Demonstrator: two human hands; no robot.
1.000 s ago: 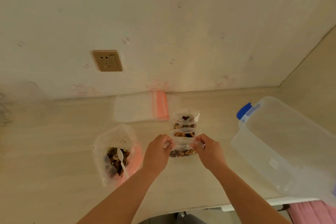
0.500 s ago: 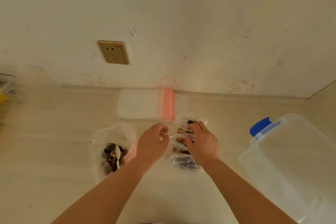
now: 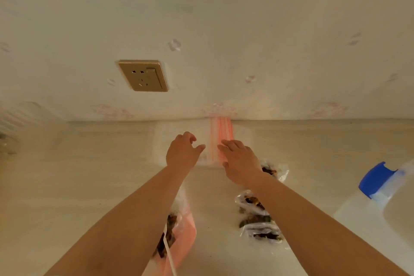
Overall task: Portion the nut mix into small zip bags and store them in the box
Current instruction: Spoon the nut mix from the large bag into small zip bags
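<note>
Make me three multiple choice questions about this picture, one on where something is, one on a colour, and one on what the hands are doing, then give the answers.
1. Where does the stack of empty zip bags lie?
A. On the counter against the wall
B. Inside the storage box
C. Under the big nut mix bag

2. What colour is the latch on the clear storage box?
A. Red
B. Blue
C. Green

3. What are the left hand and right hand doing?
A. Both grip a filled bag
B. One holds the spoon
C. Both reach, fingers loose, to the empty bags

Answers: 1 A, the stack with its red seal strips lies at the foot of the wall. 2 B, the clip at the box's corner is blue. 3 C, both hands are over the stack and grip nothing.
</note>
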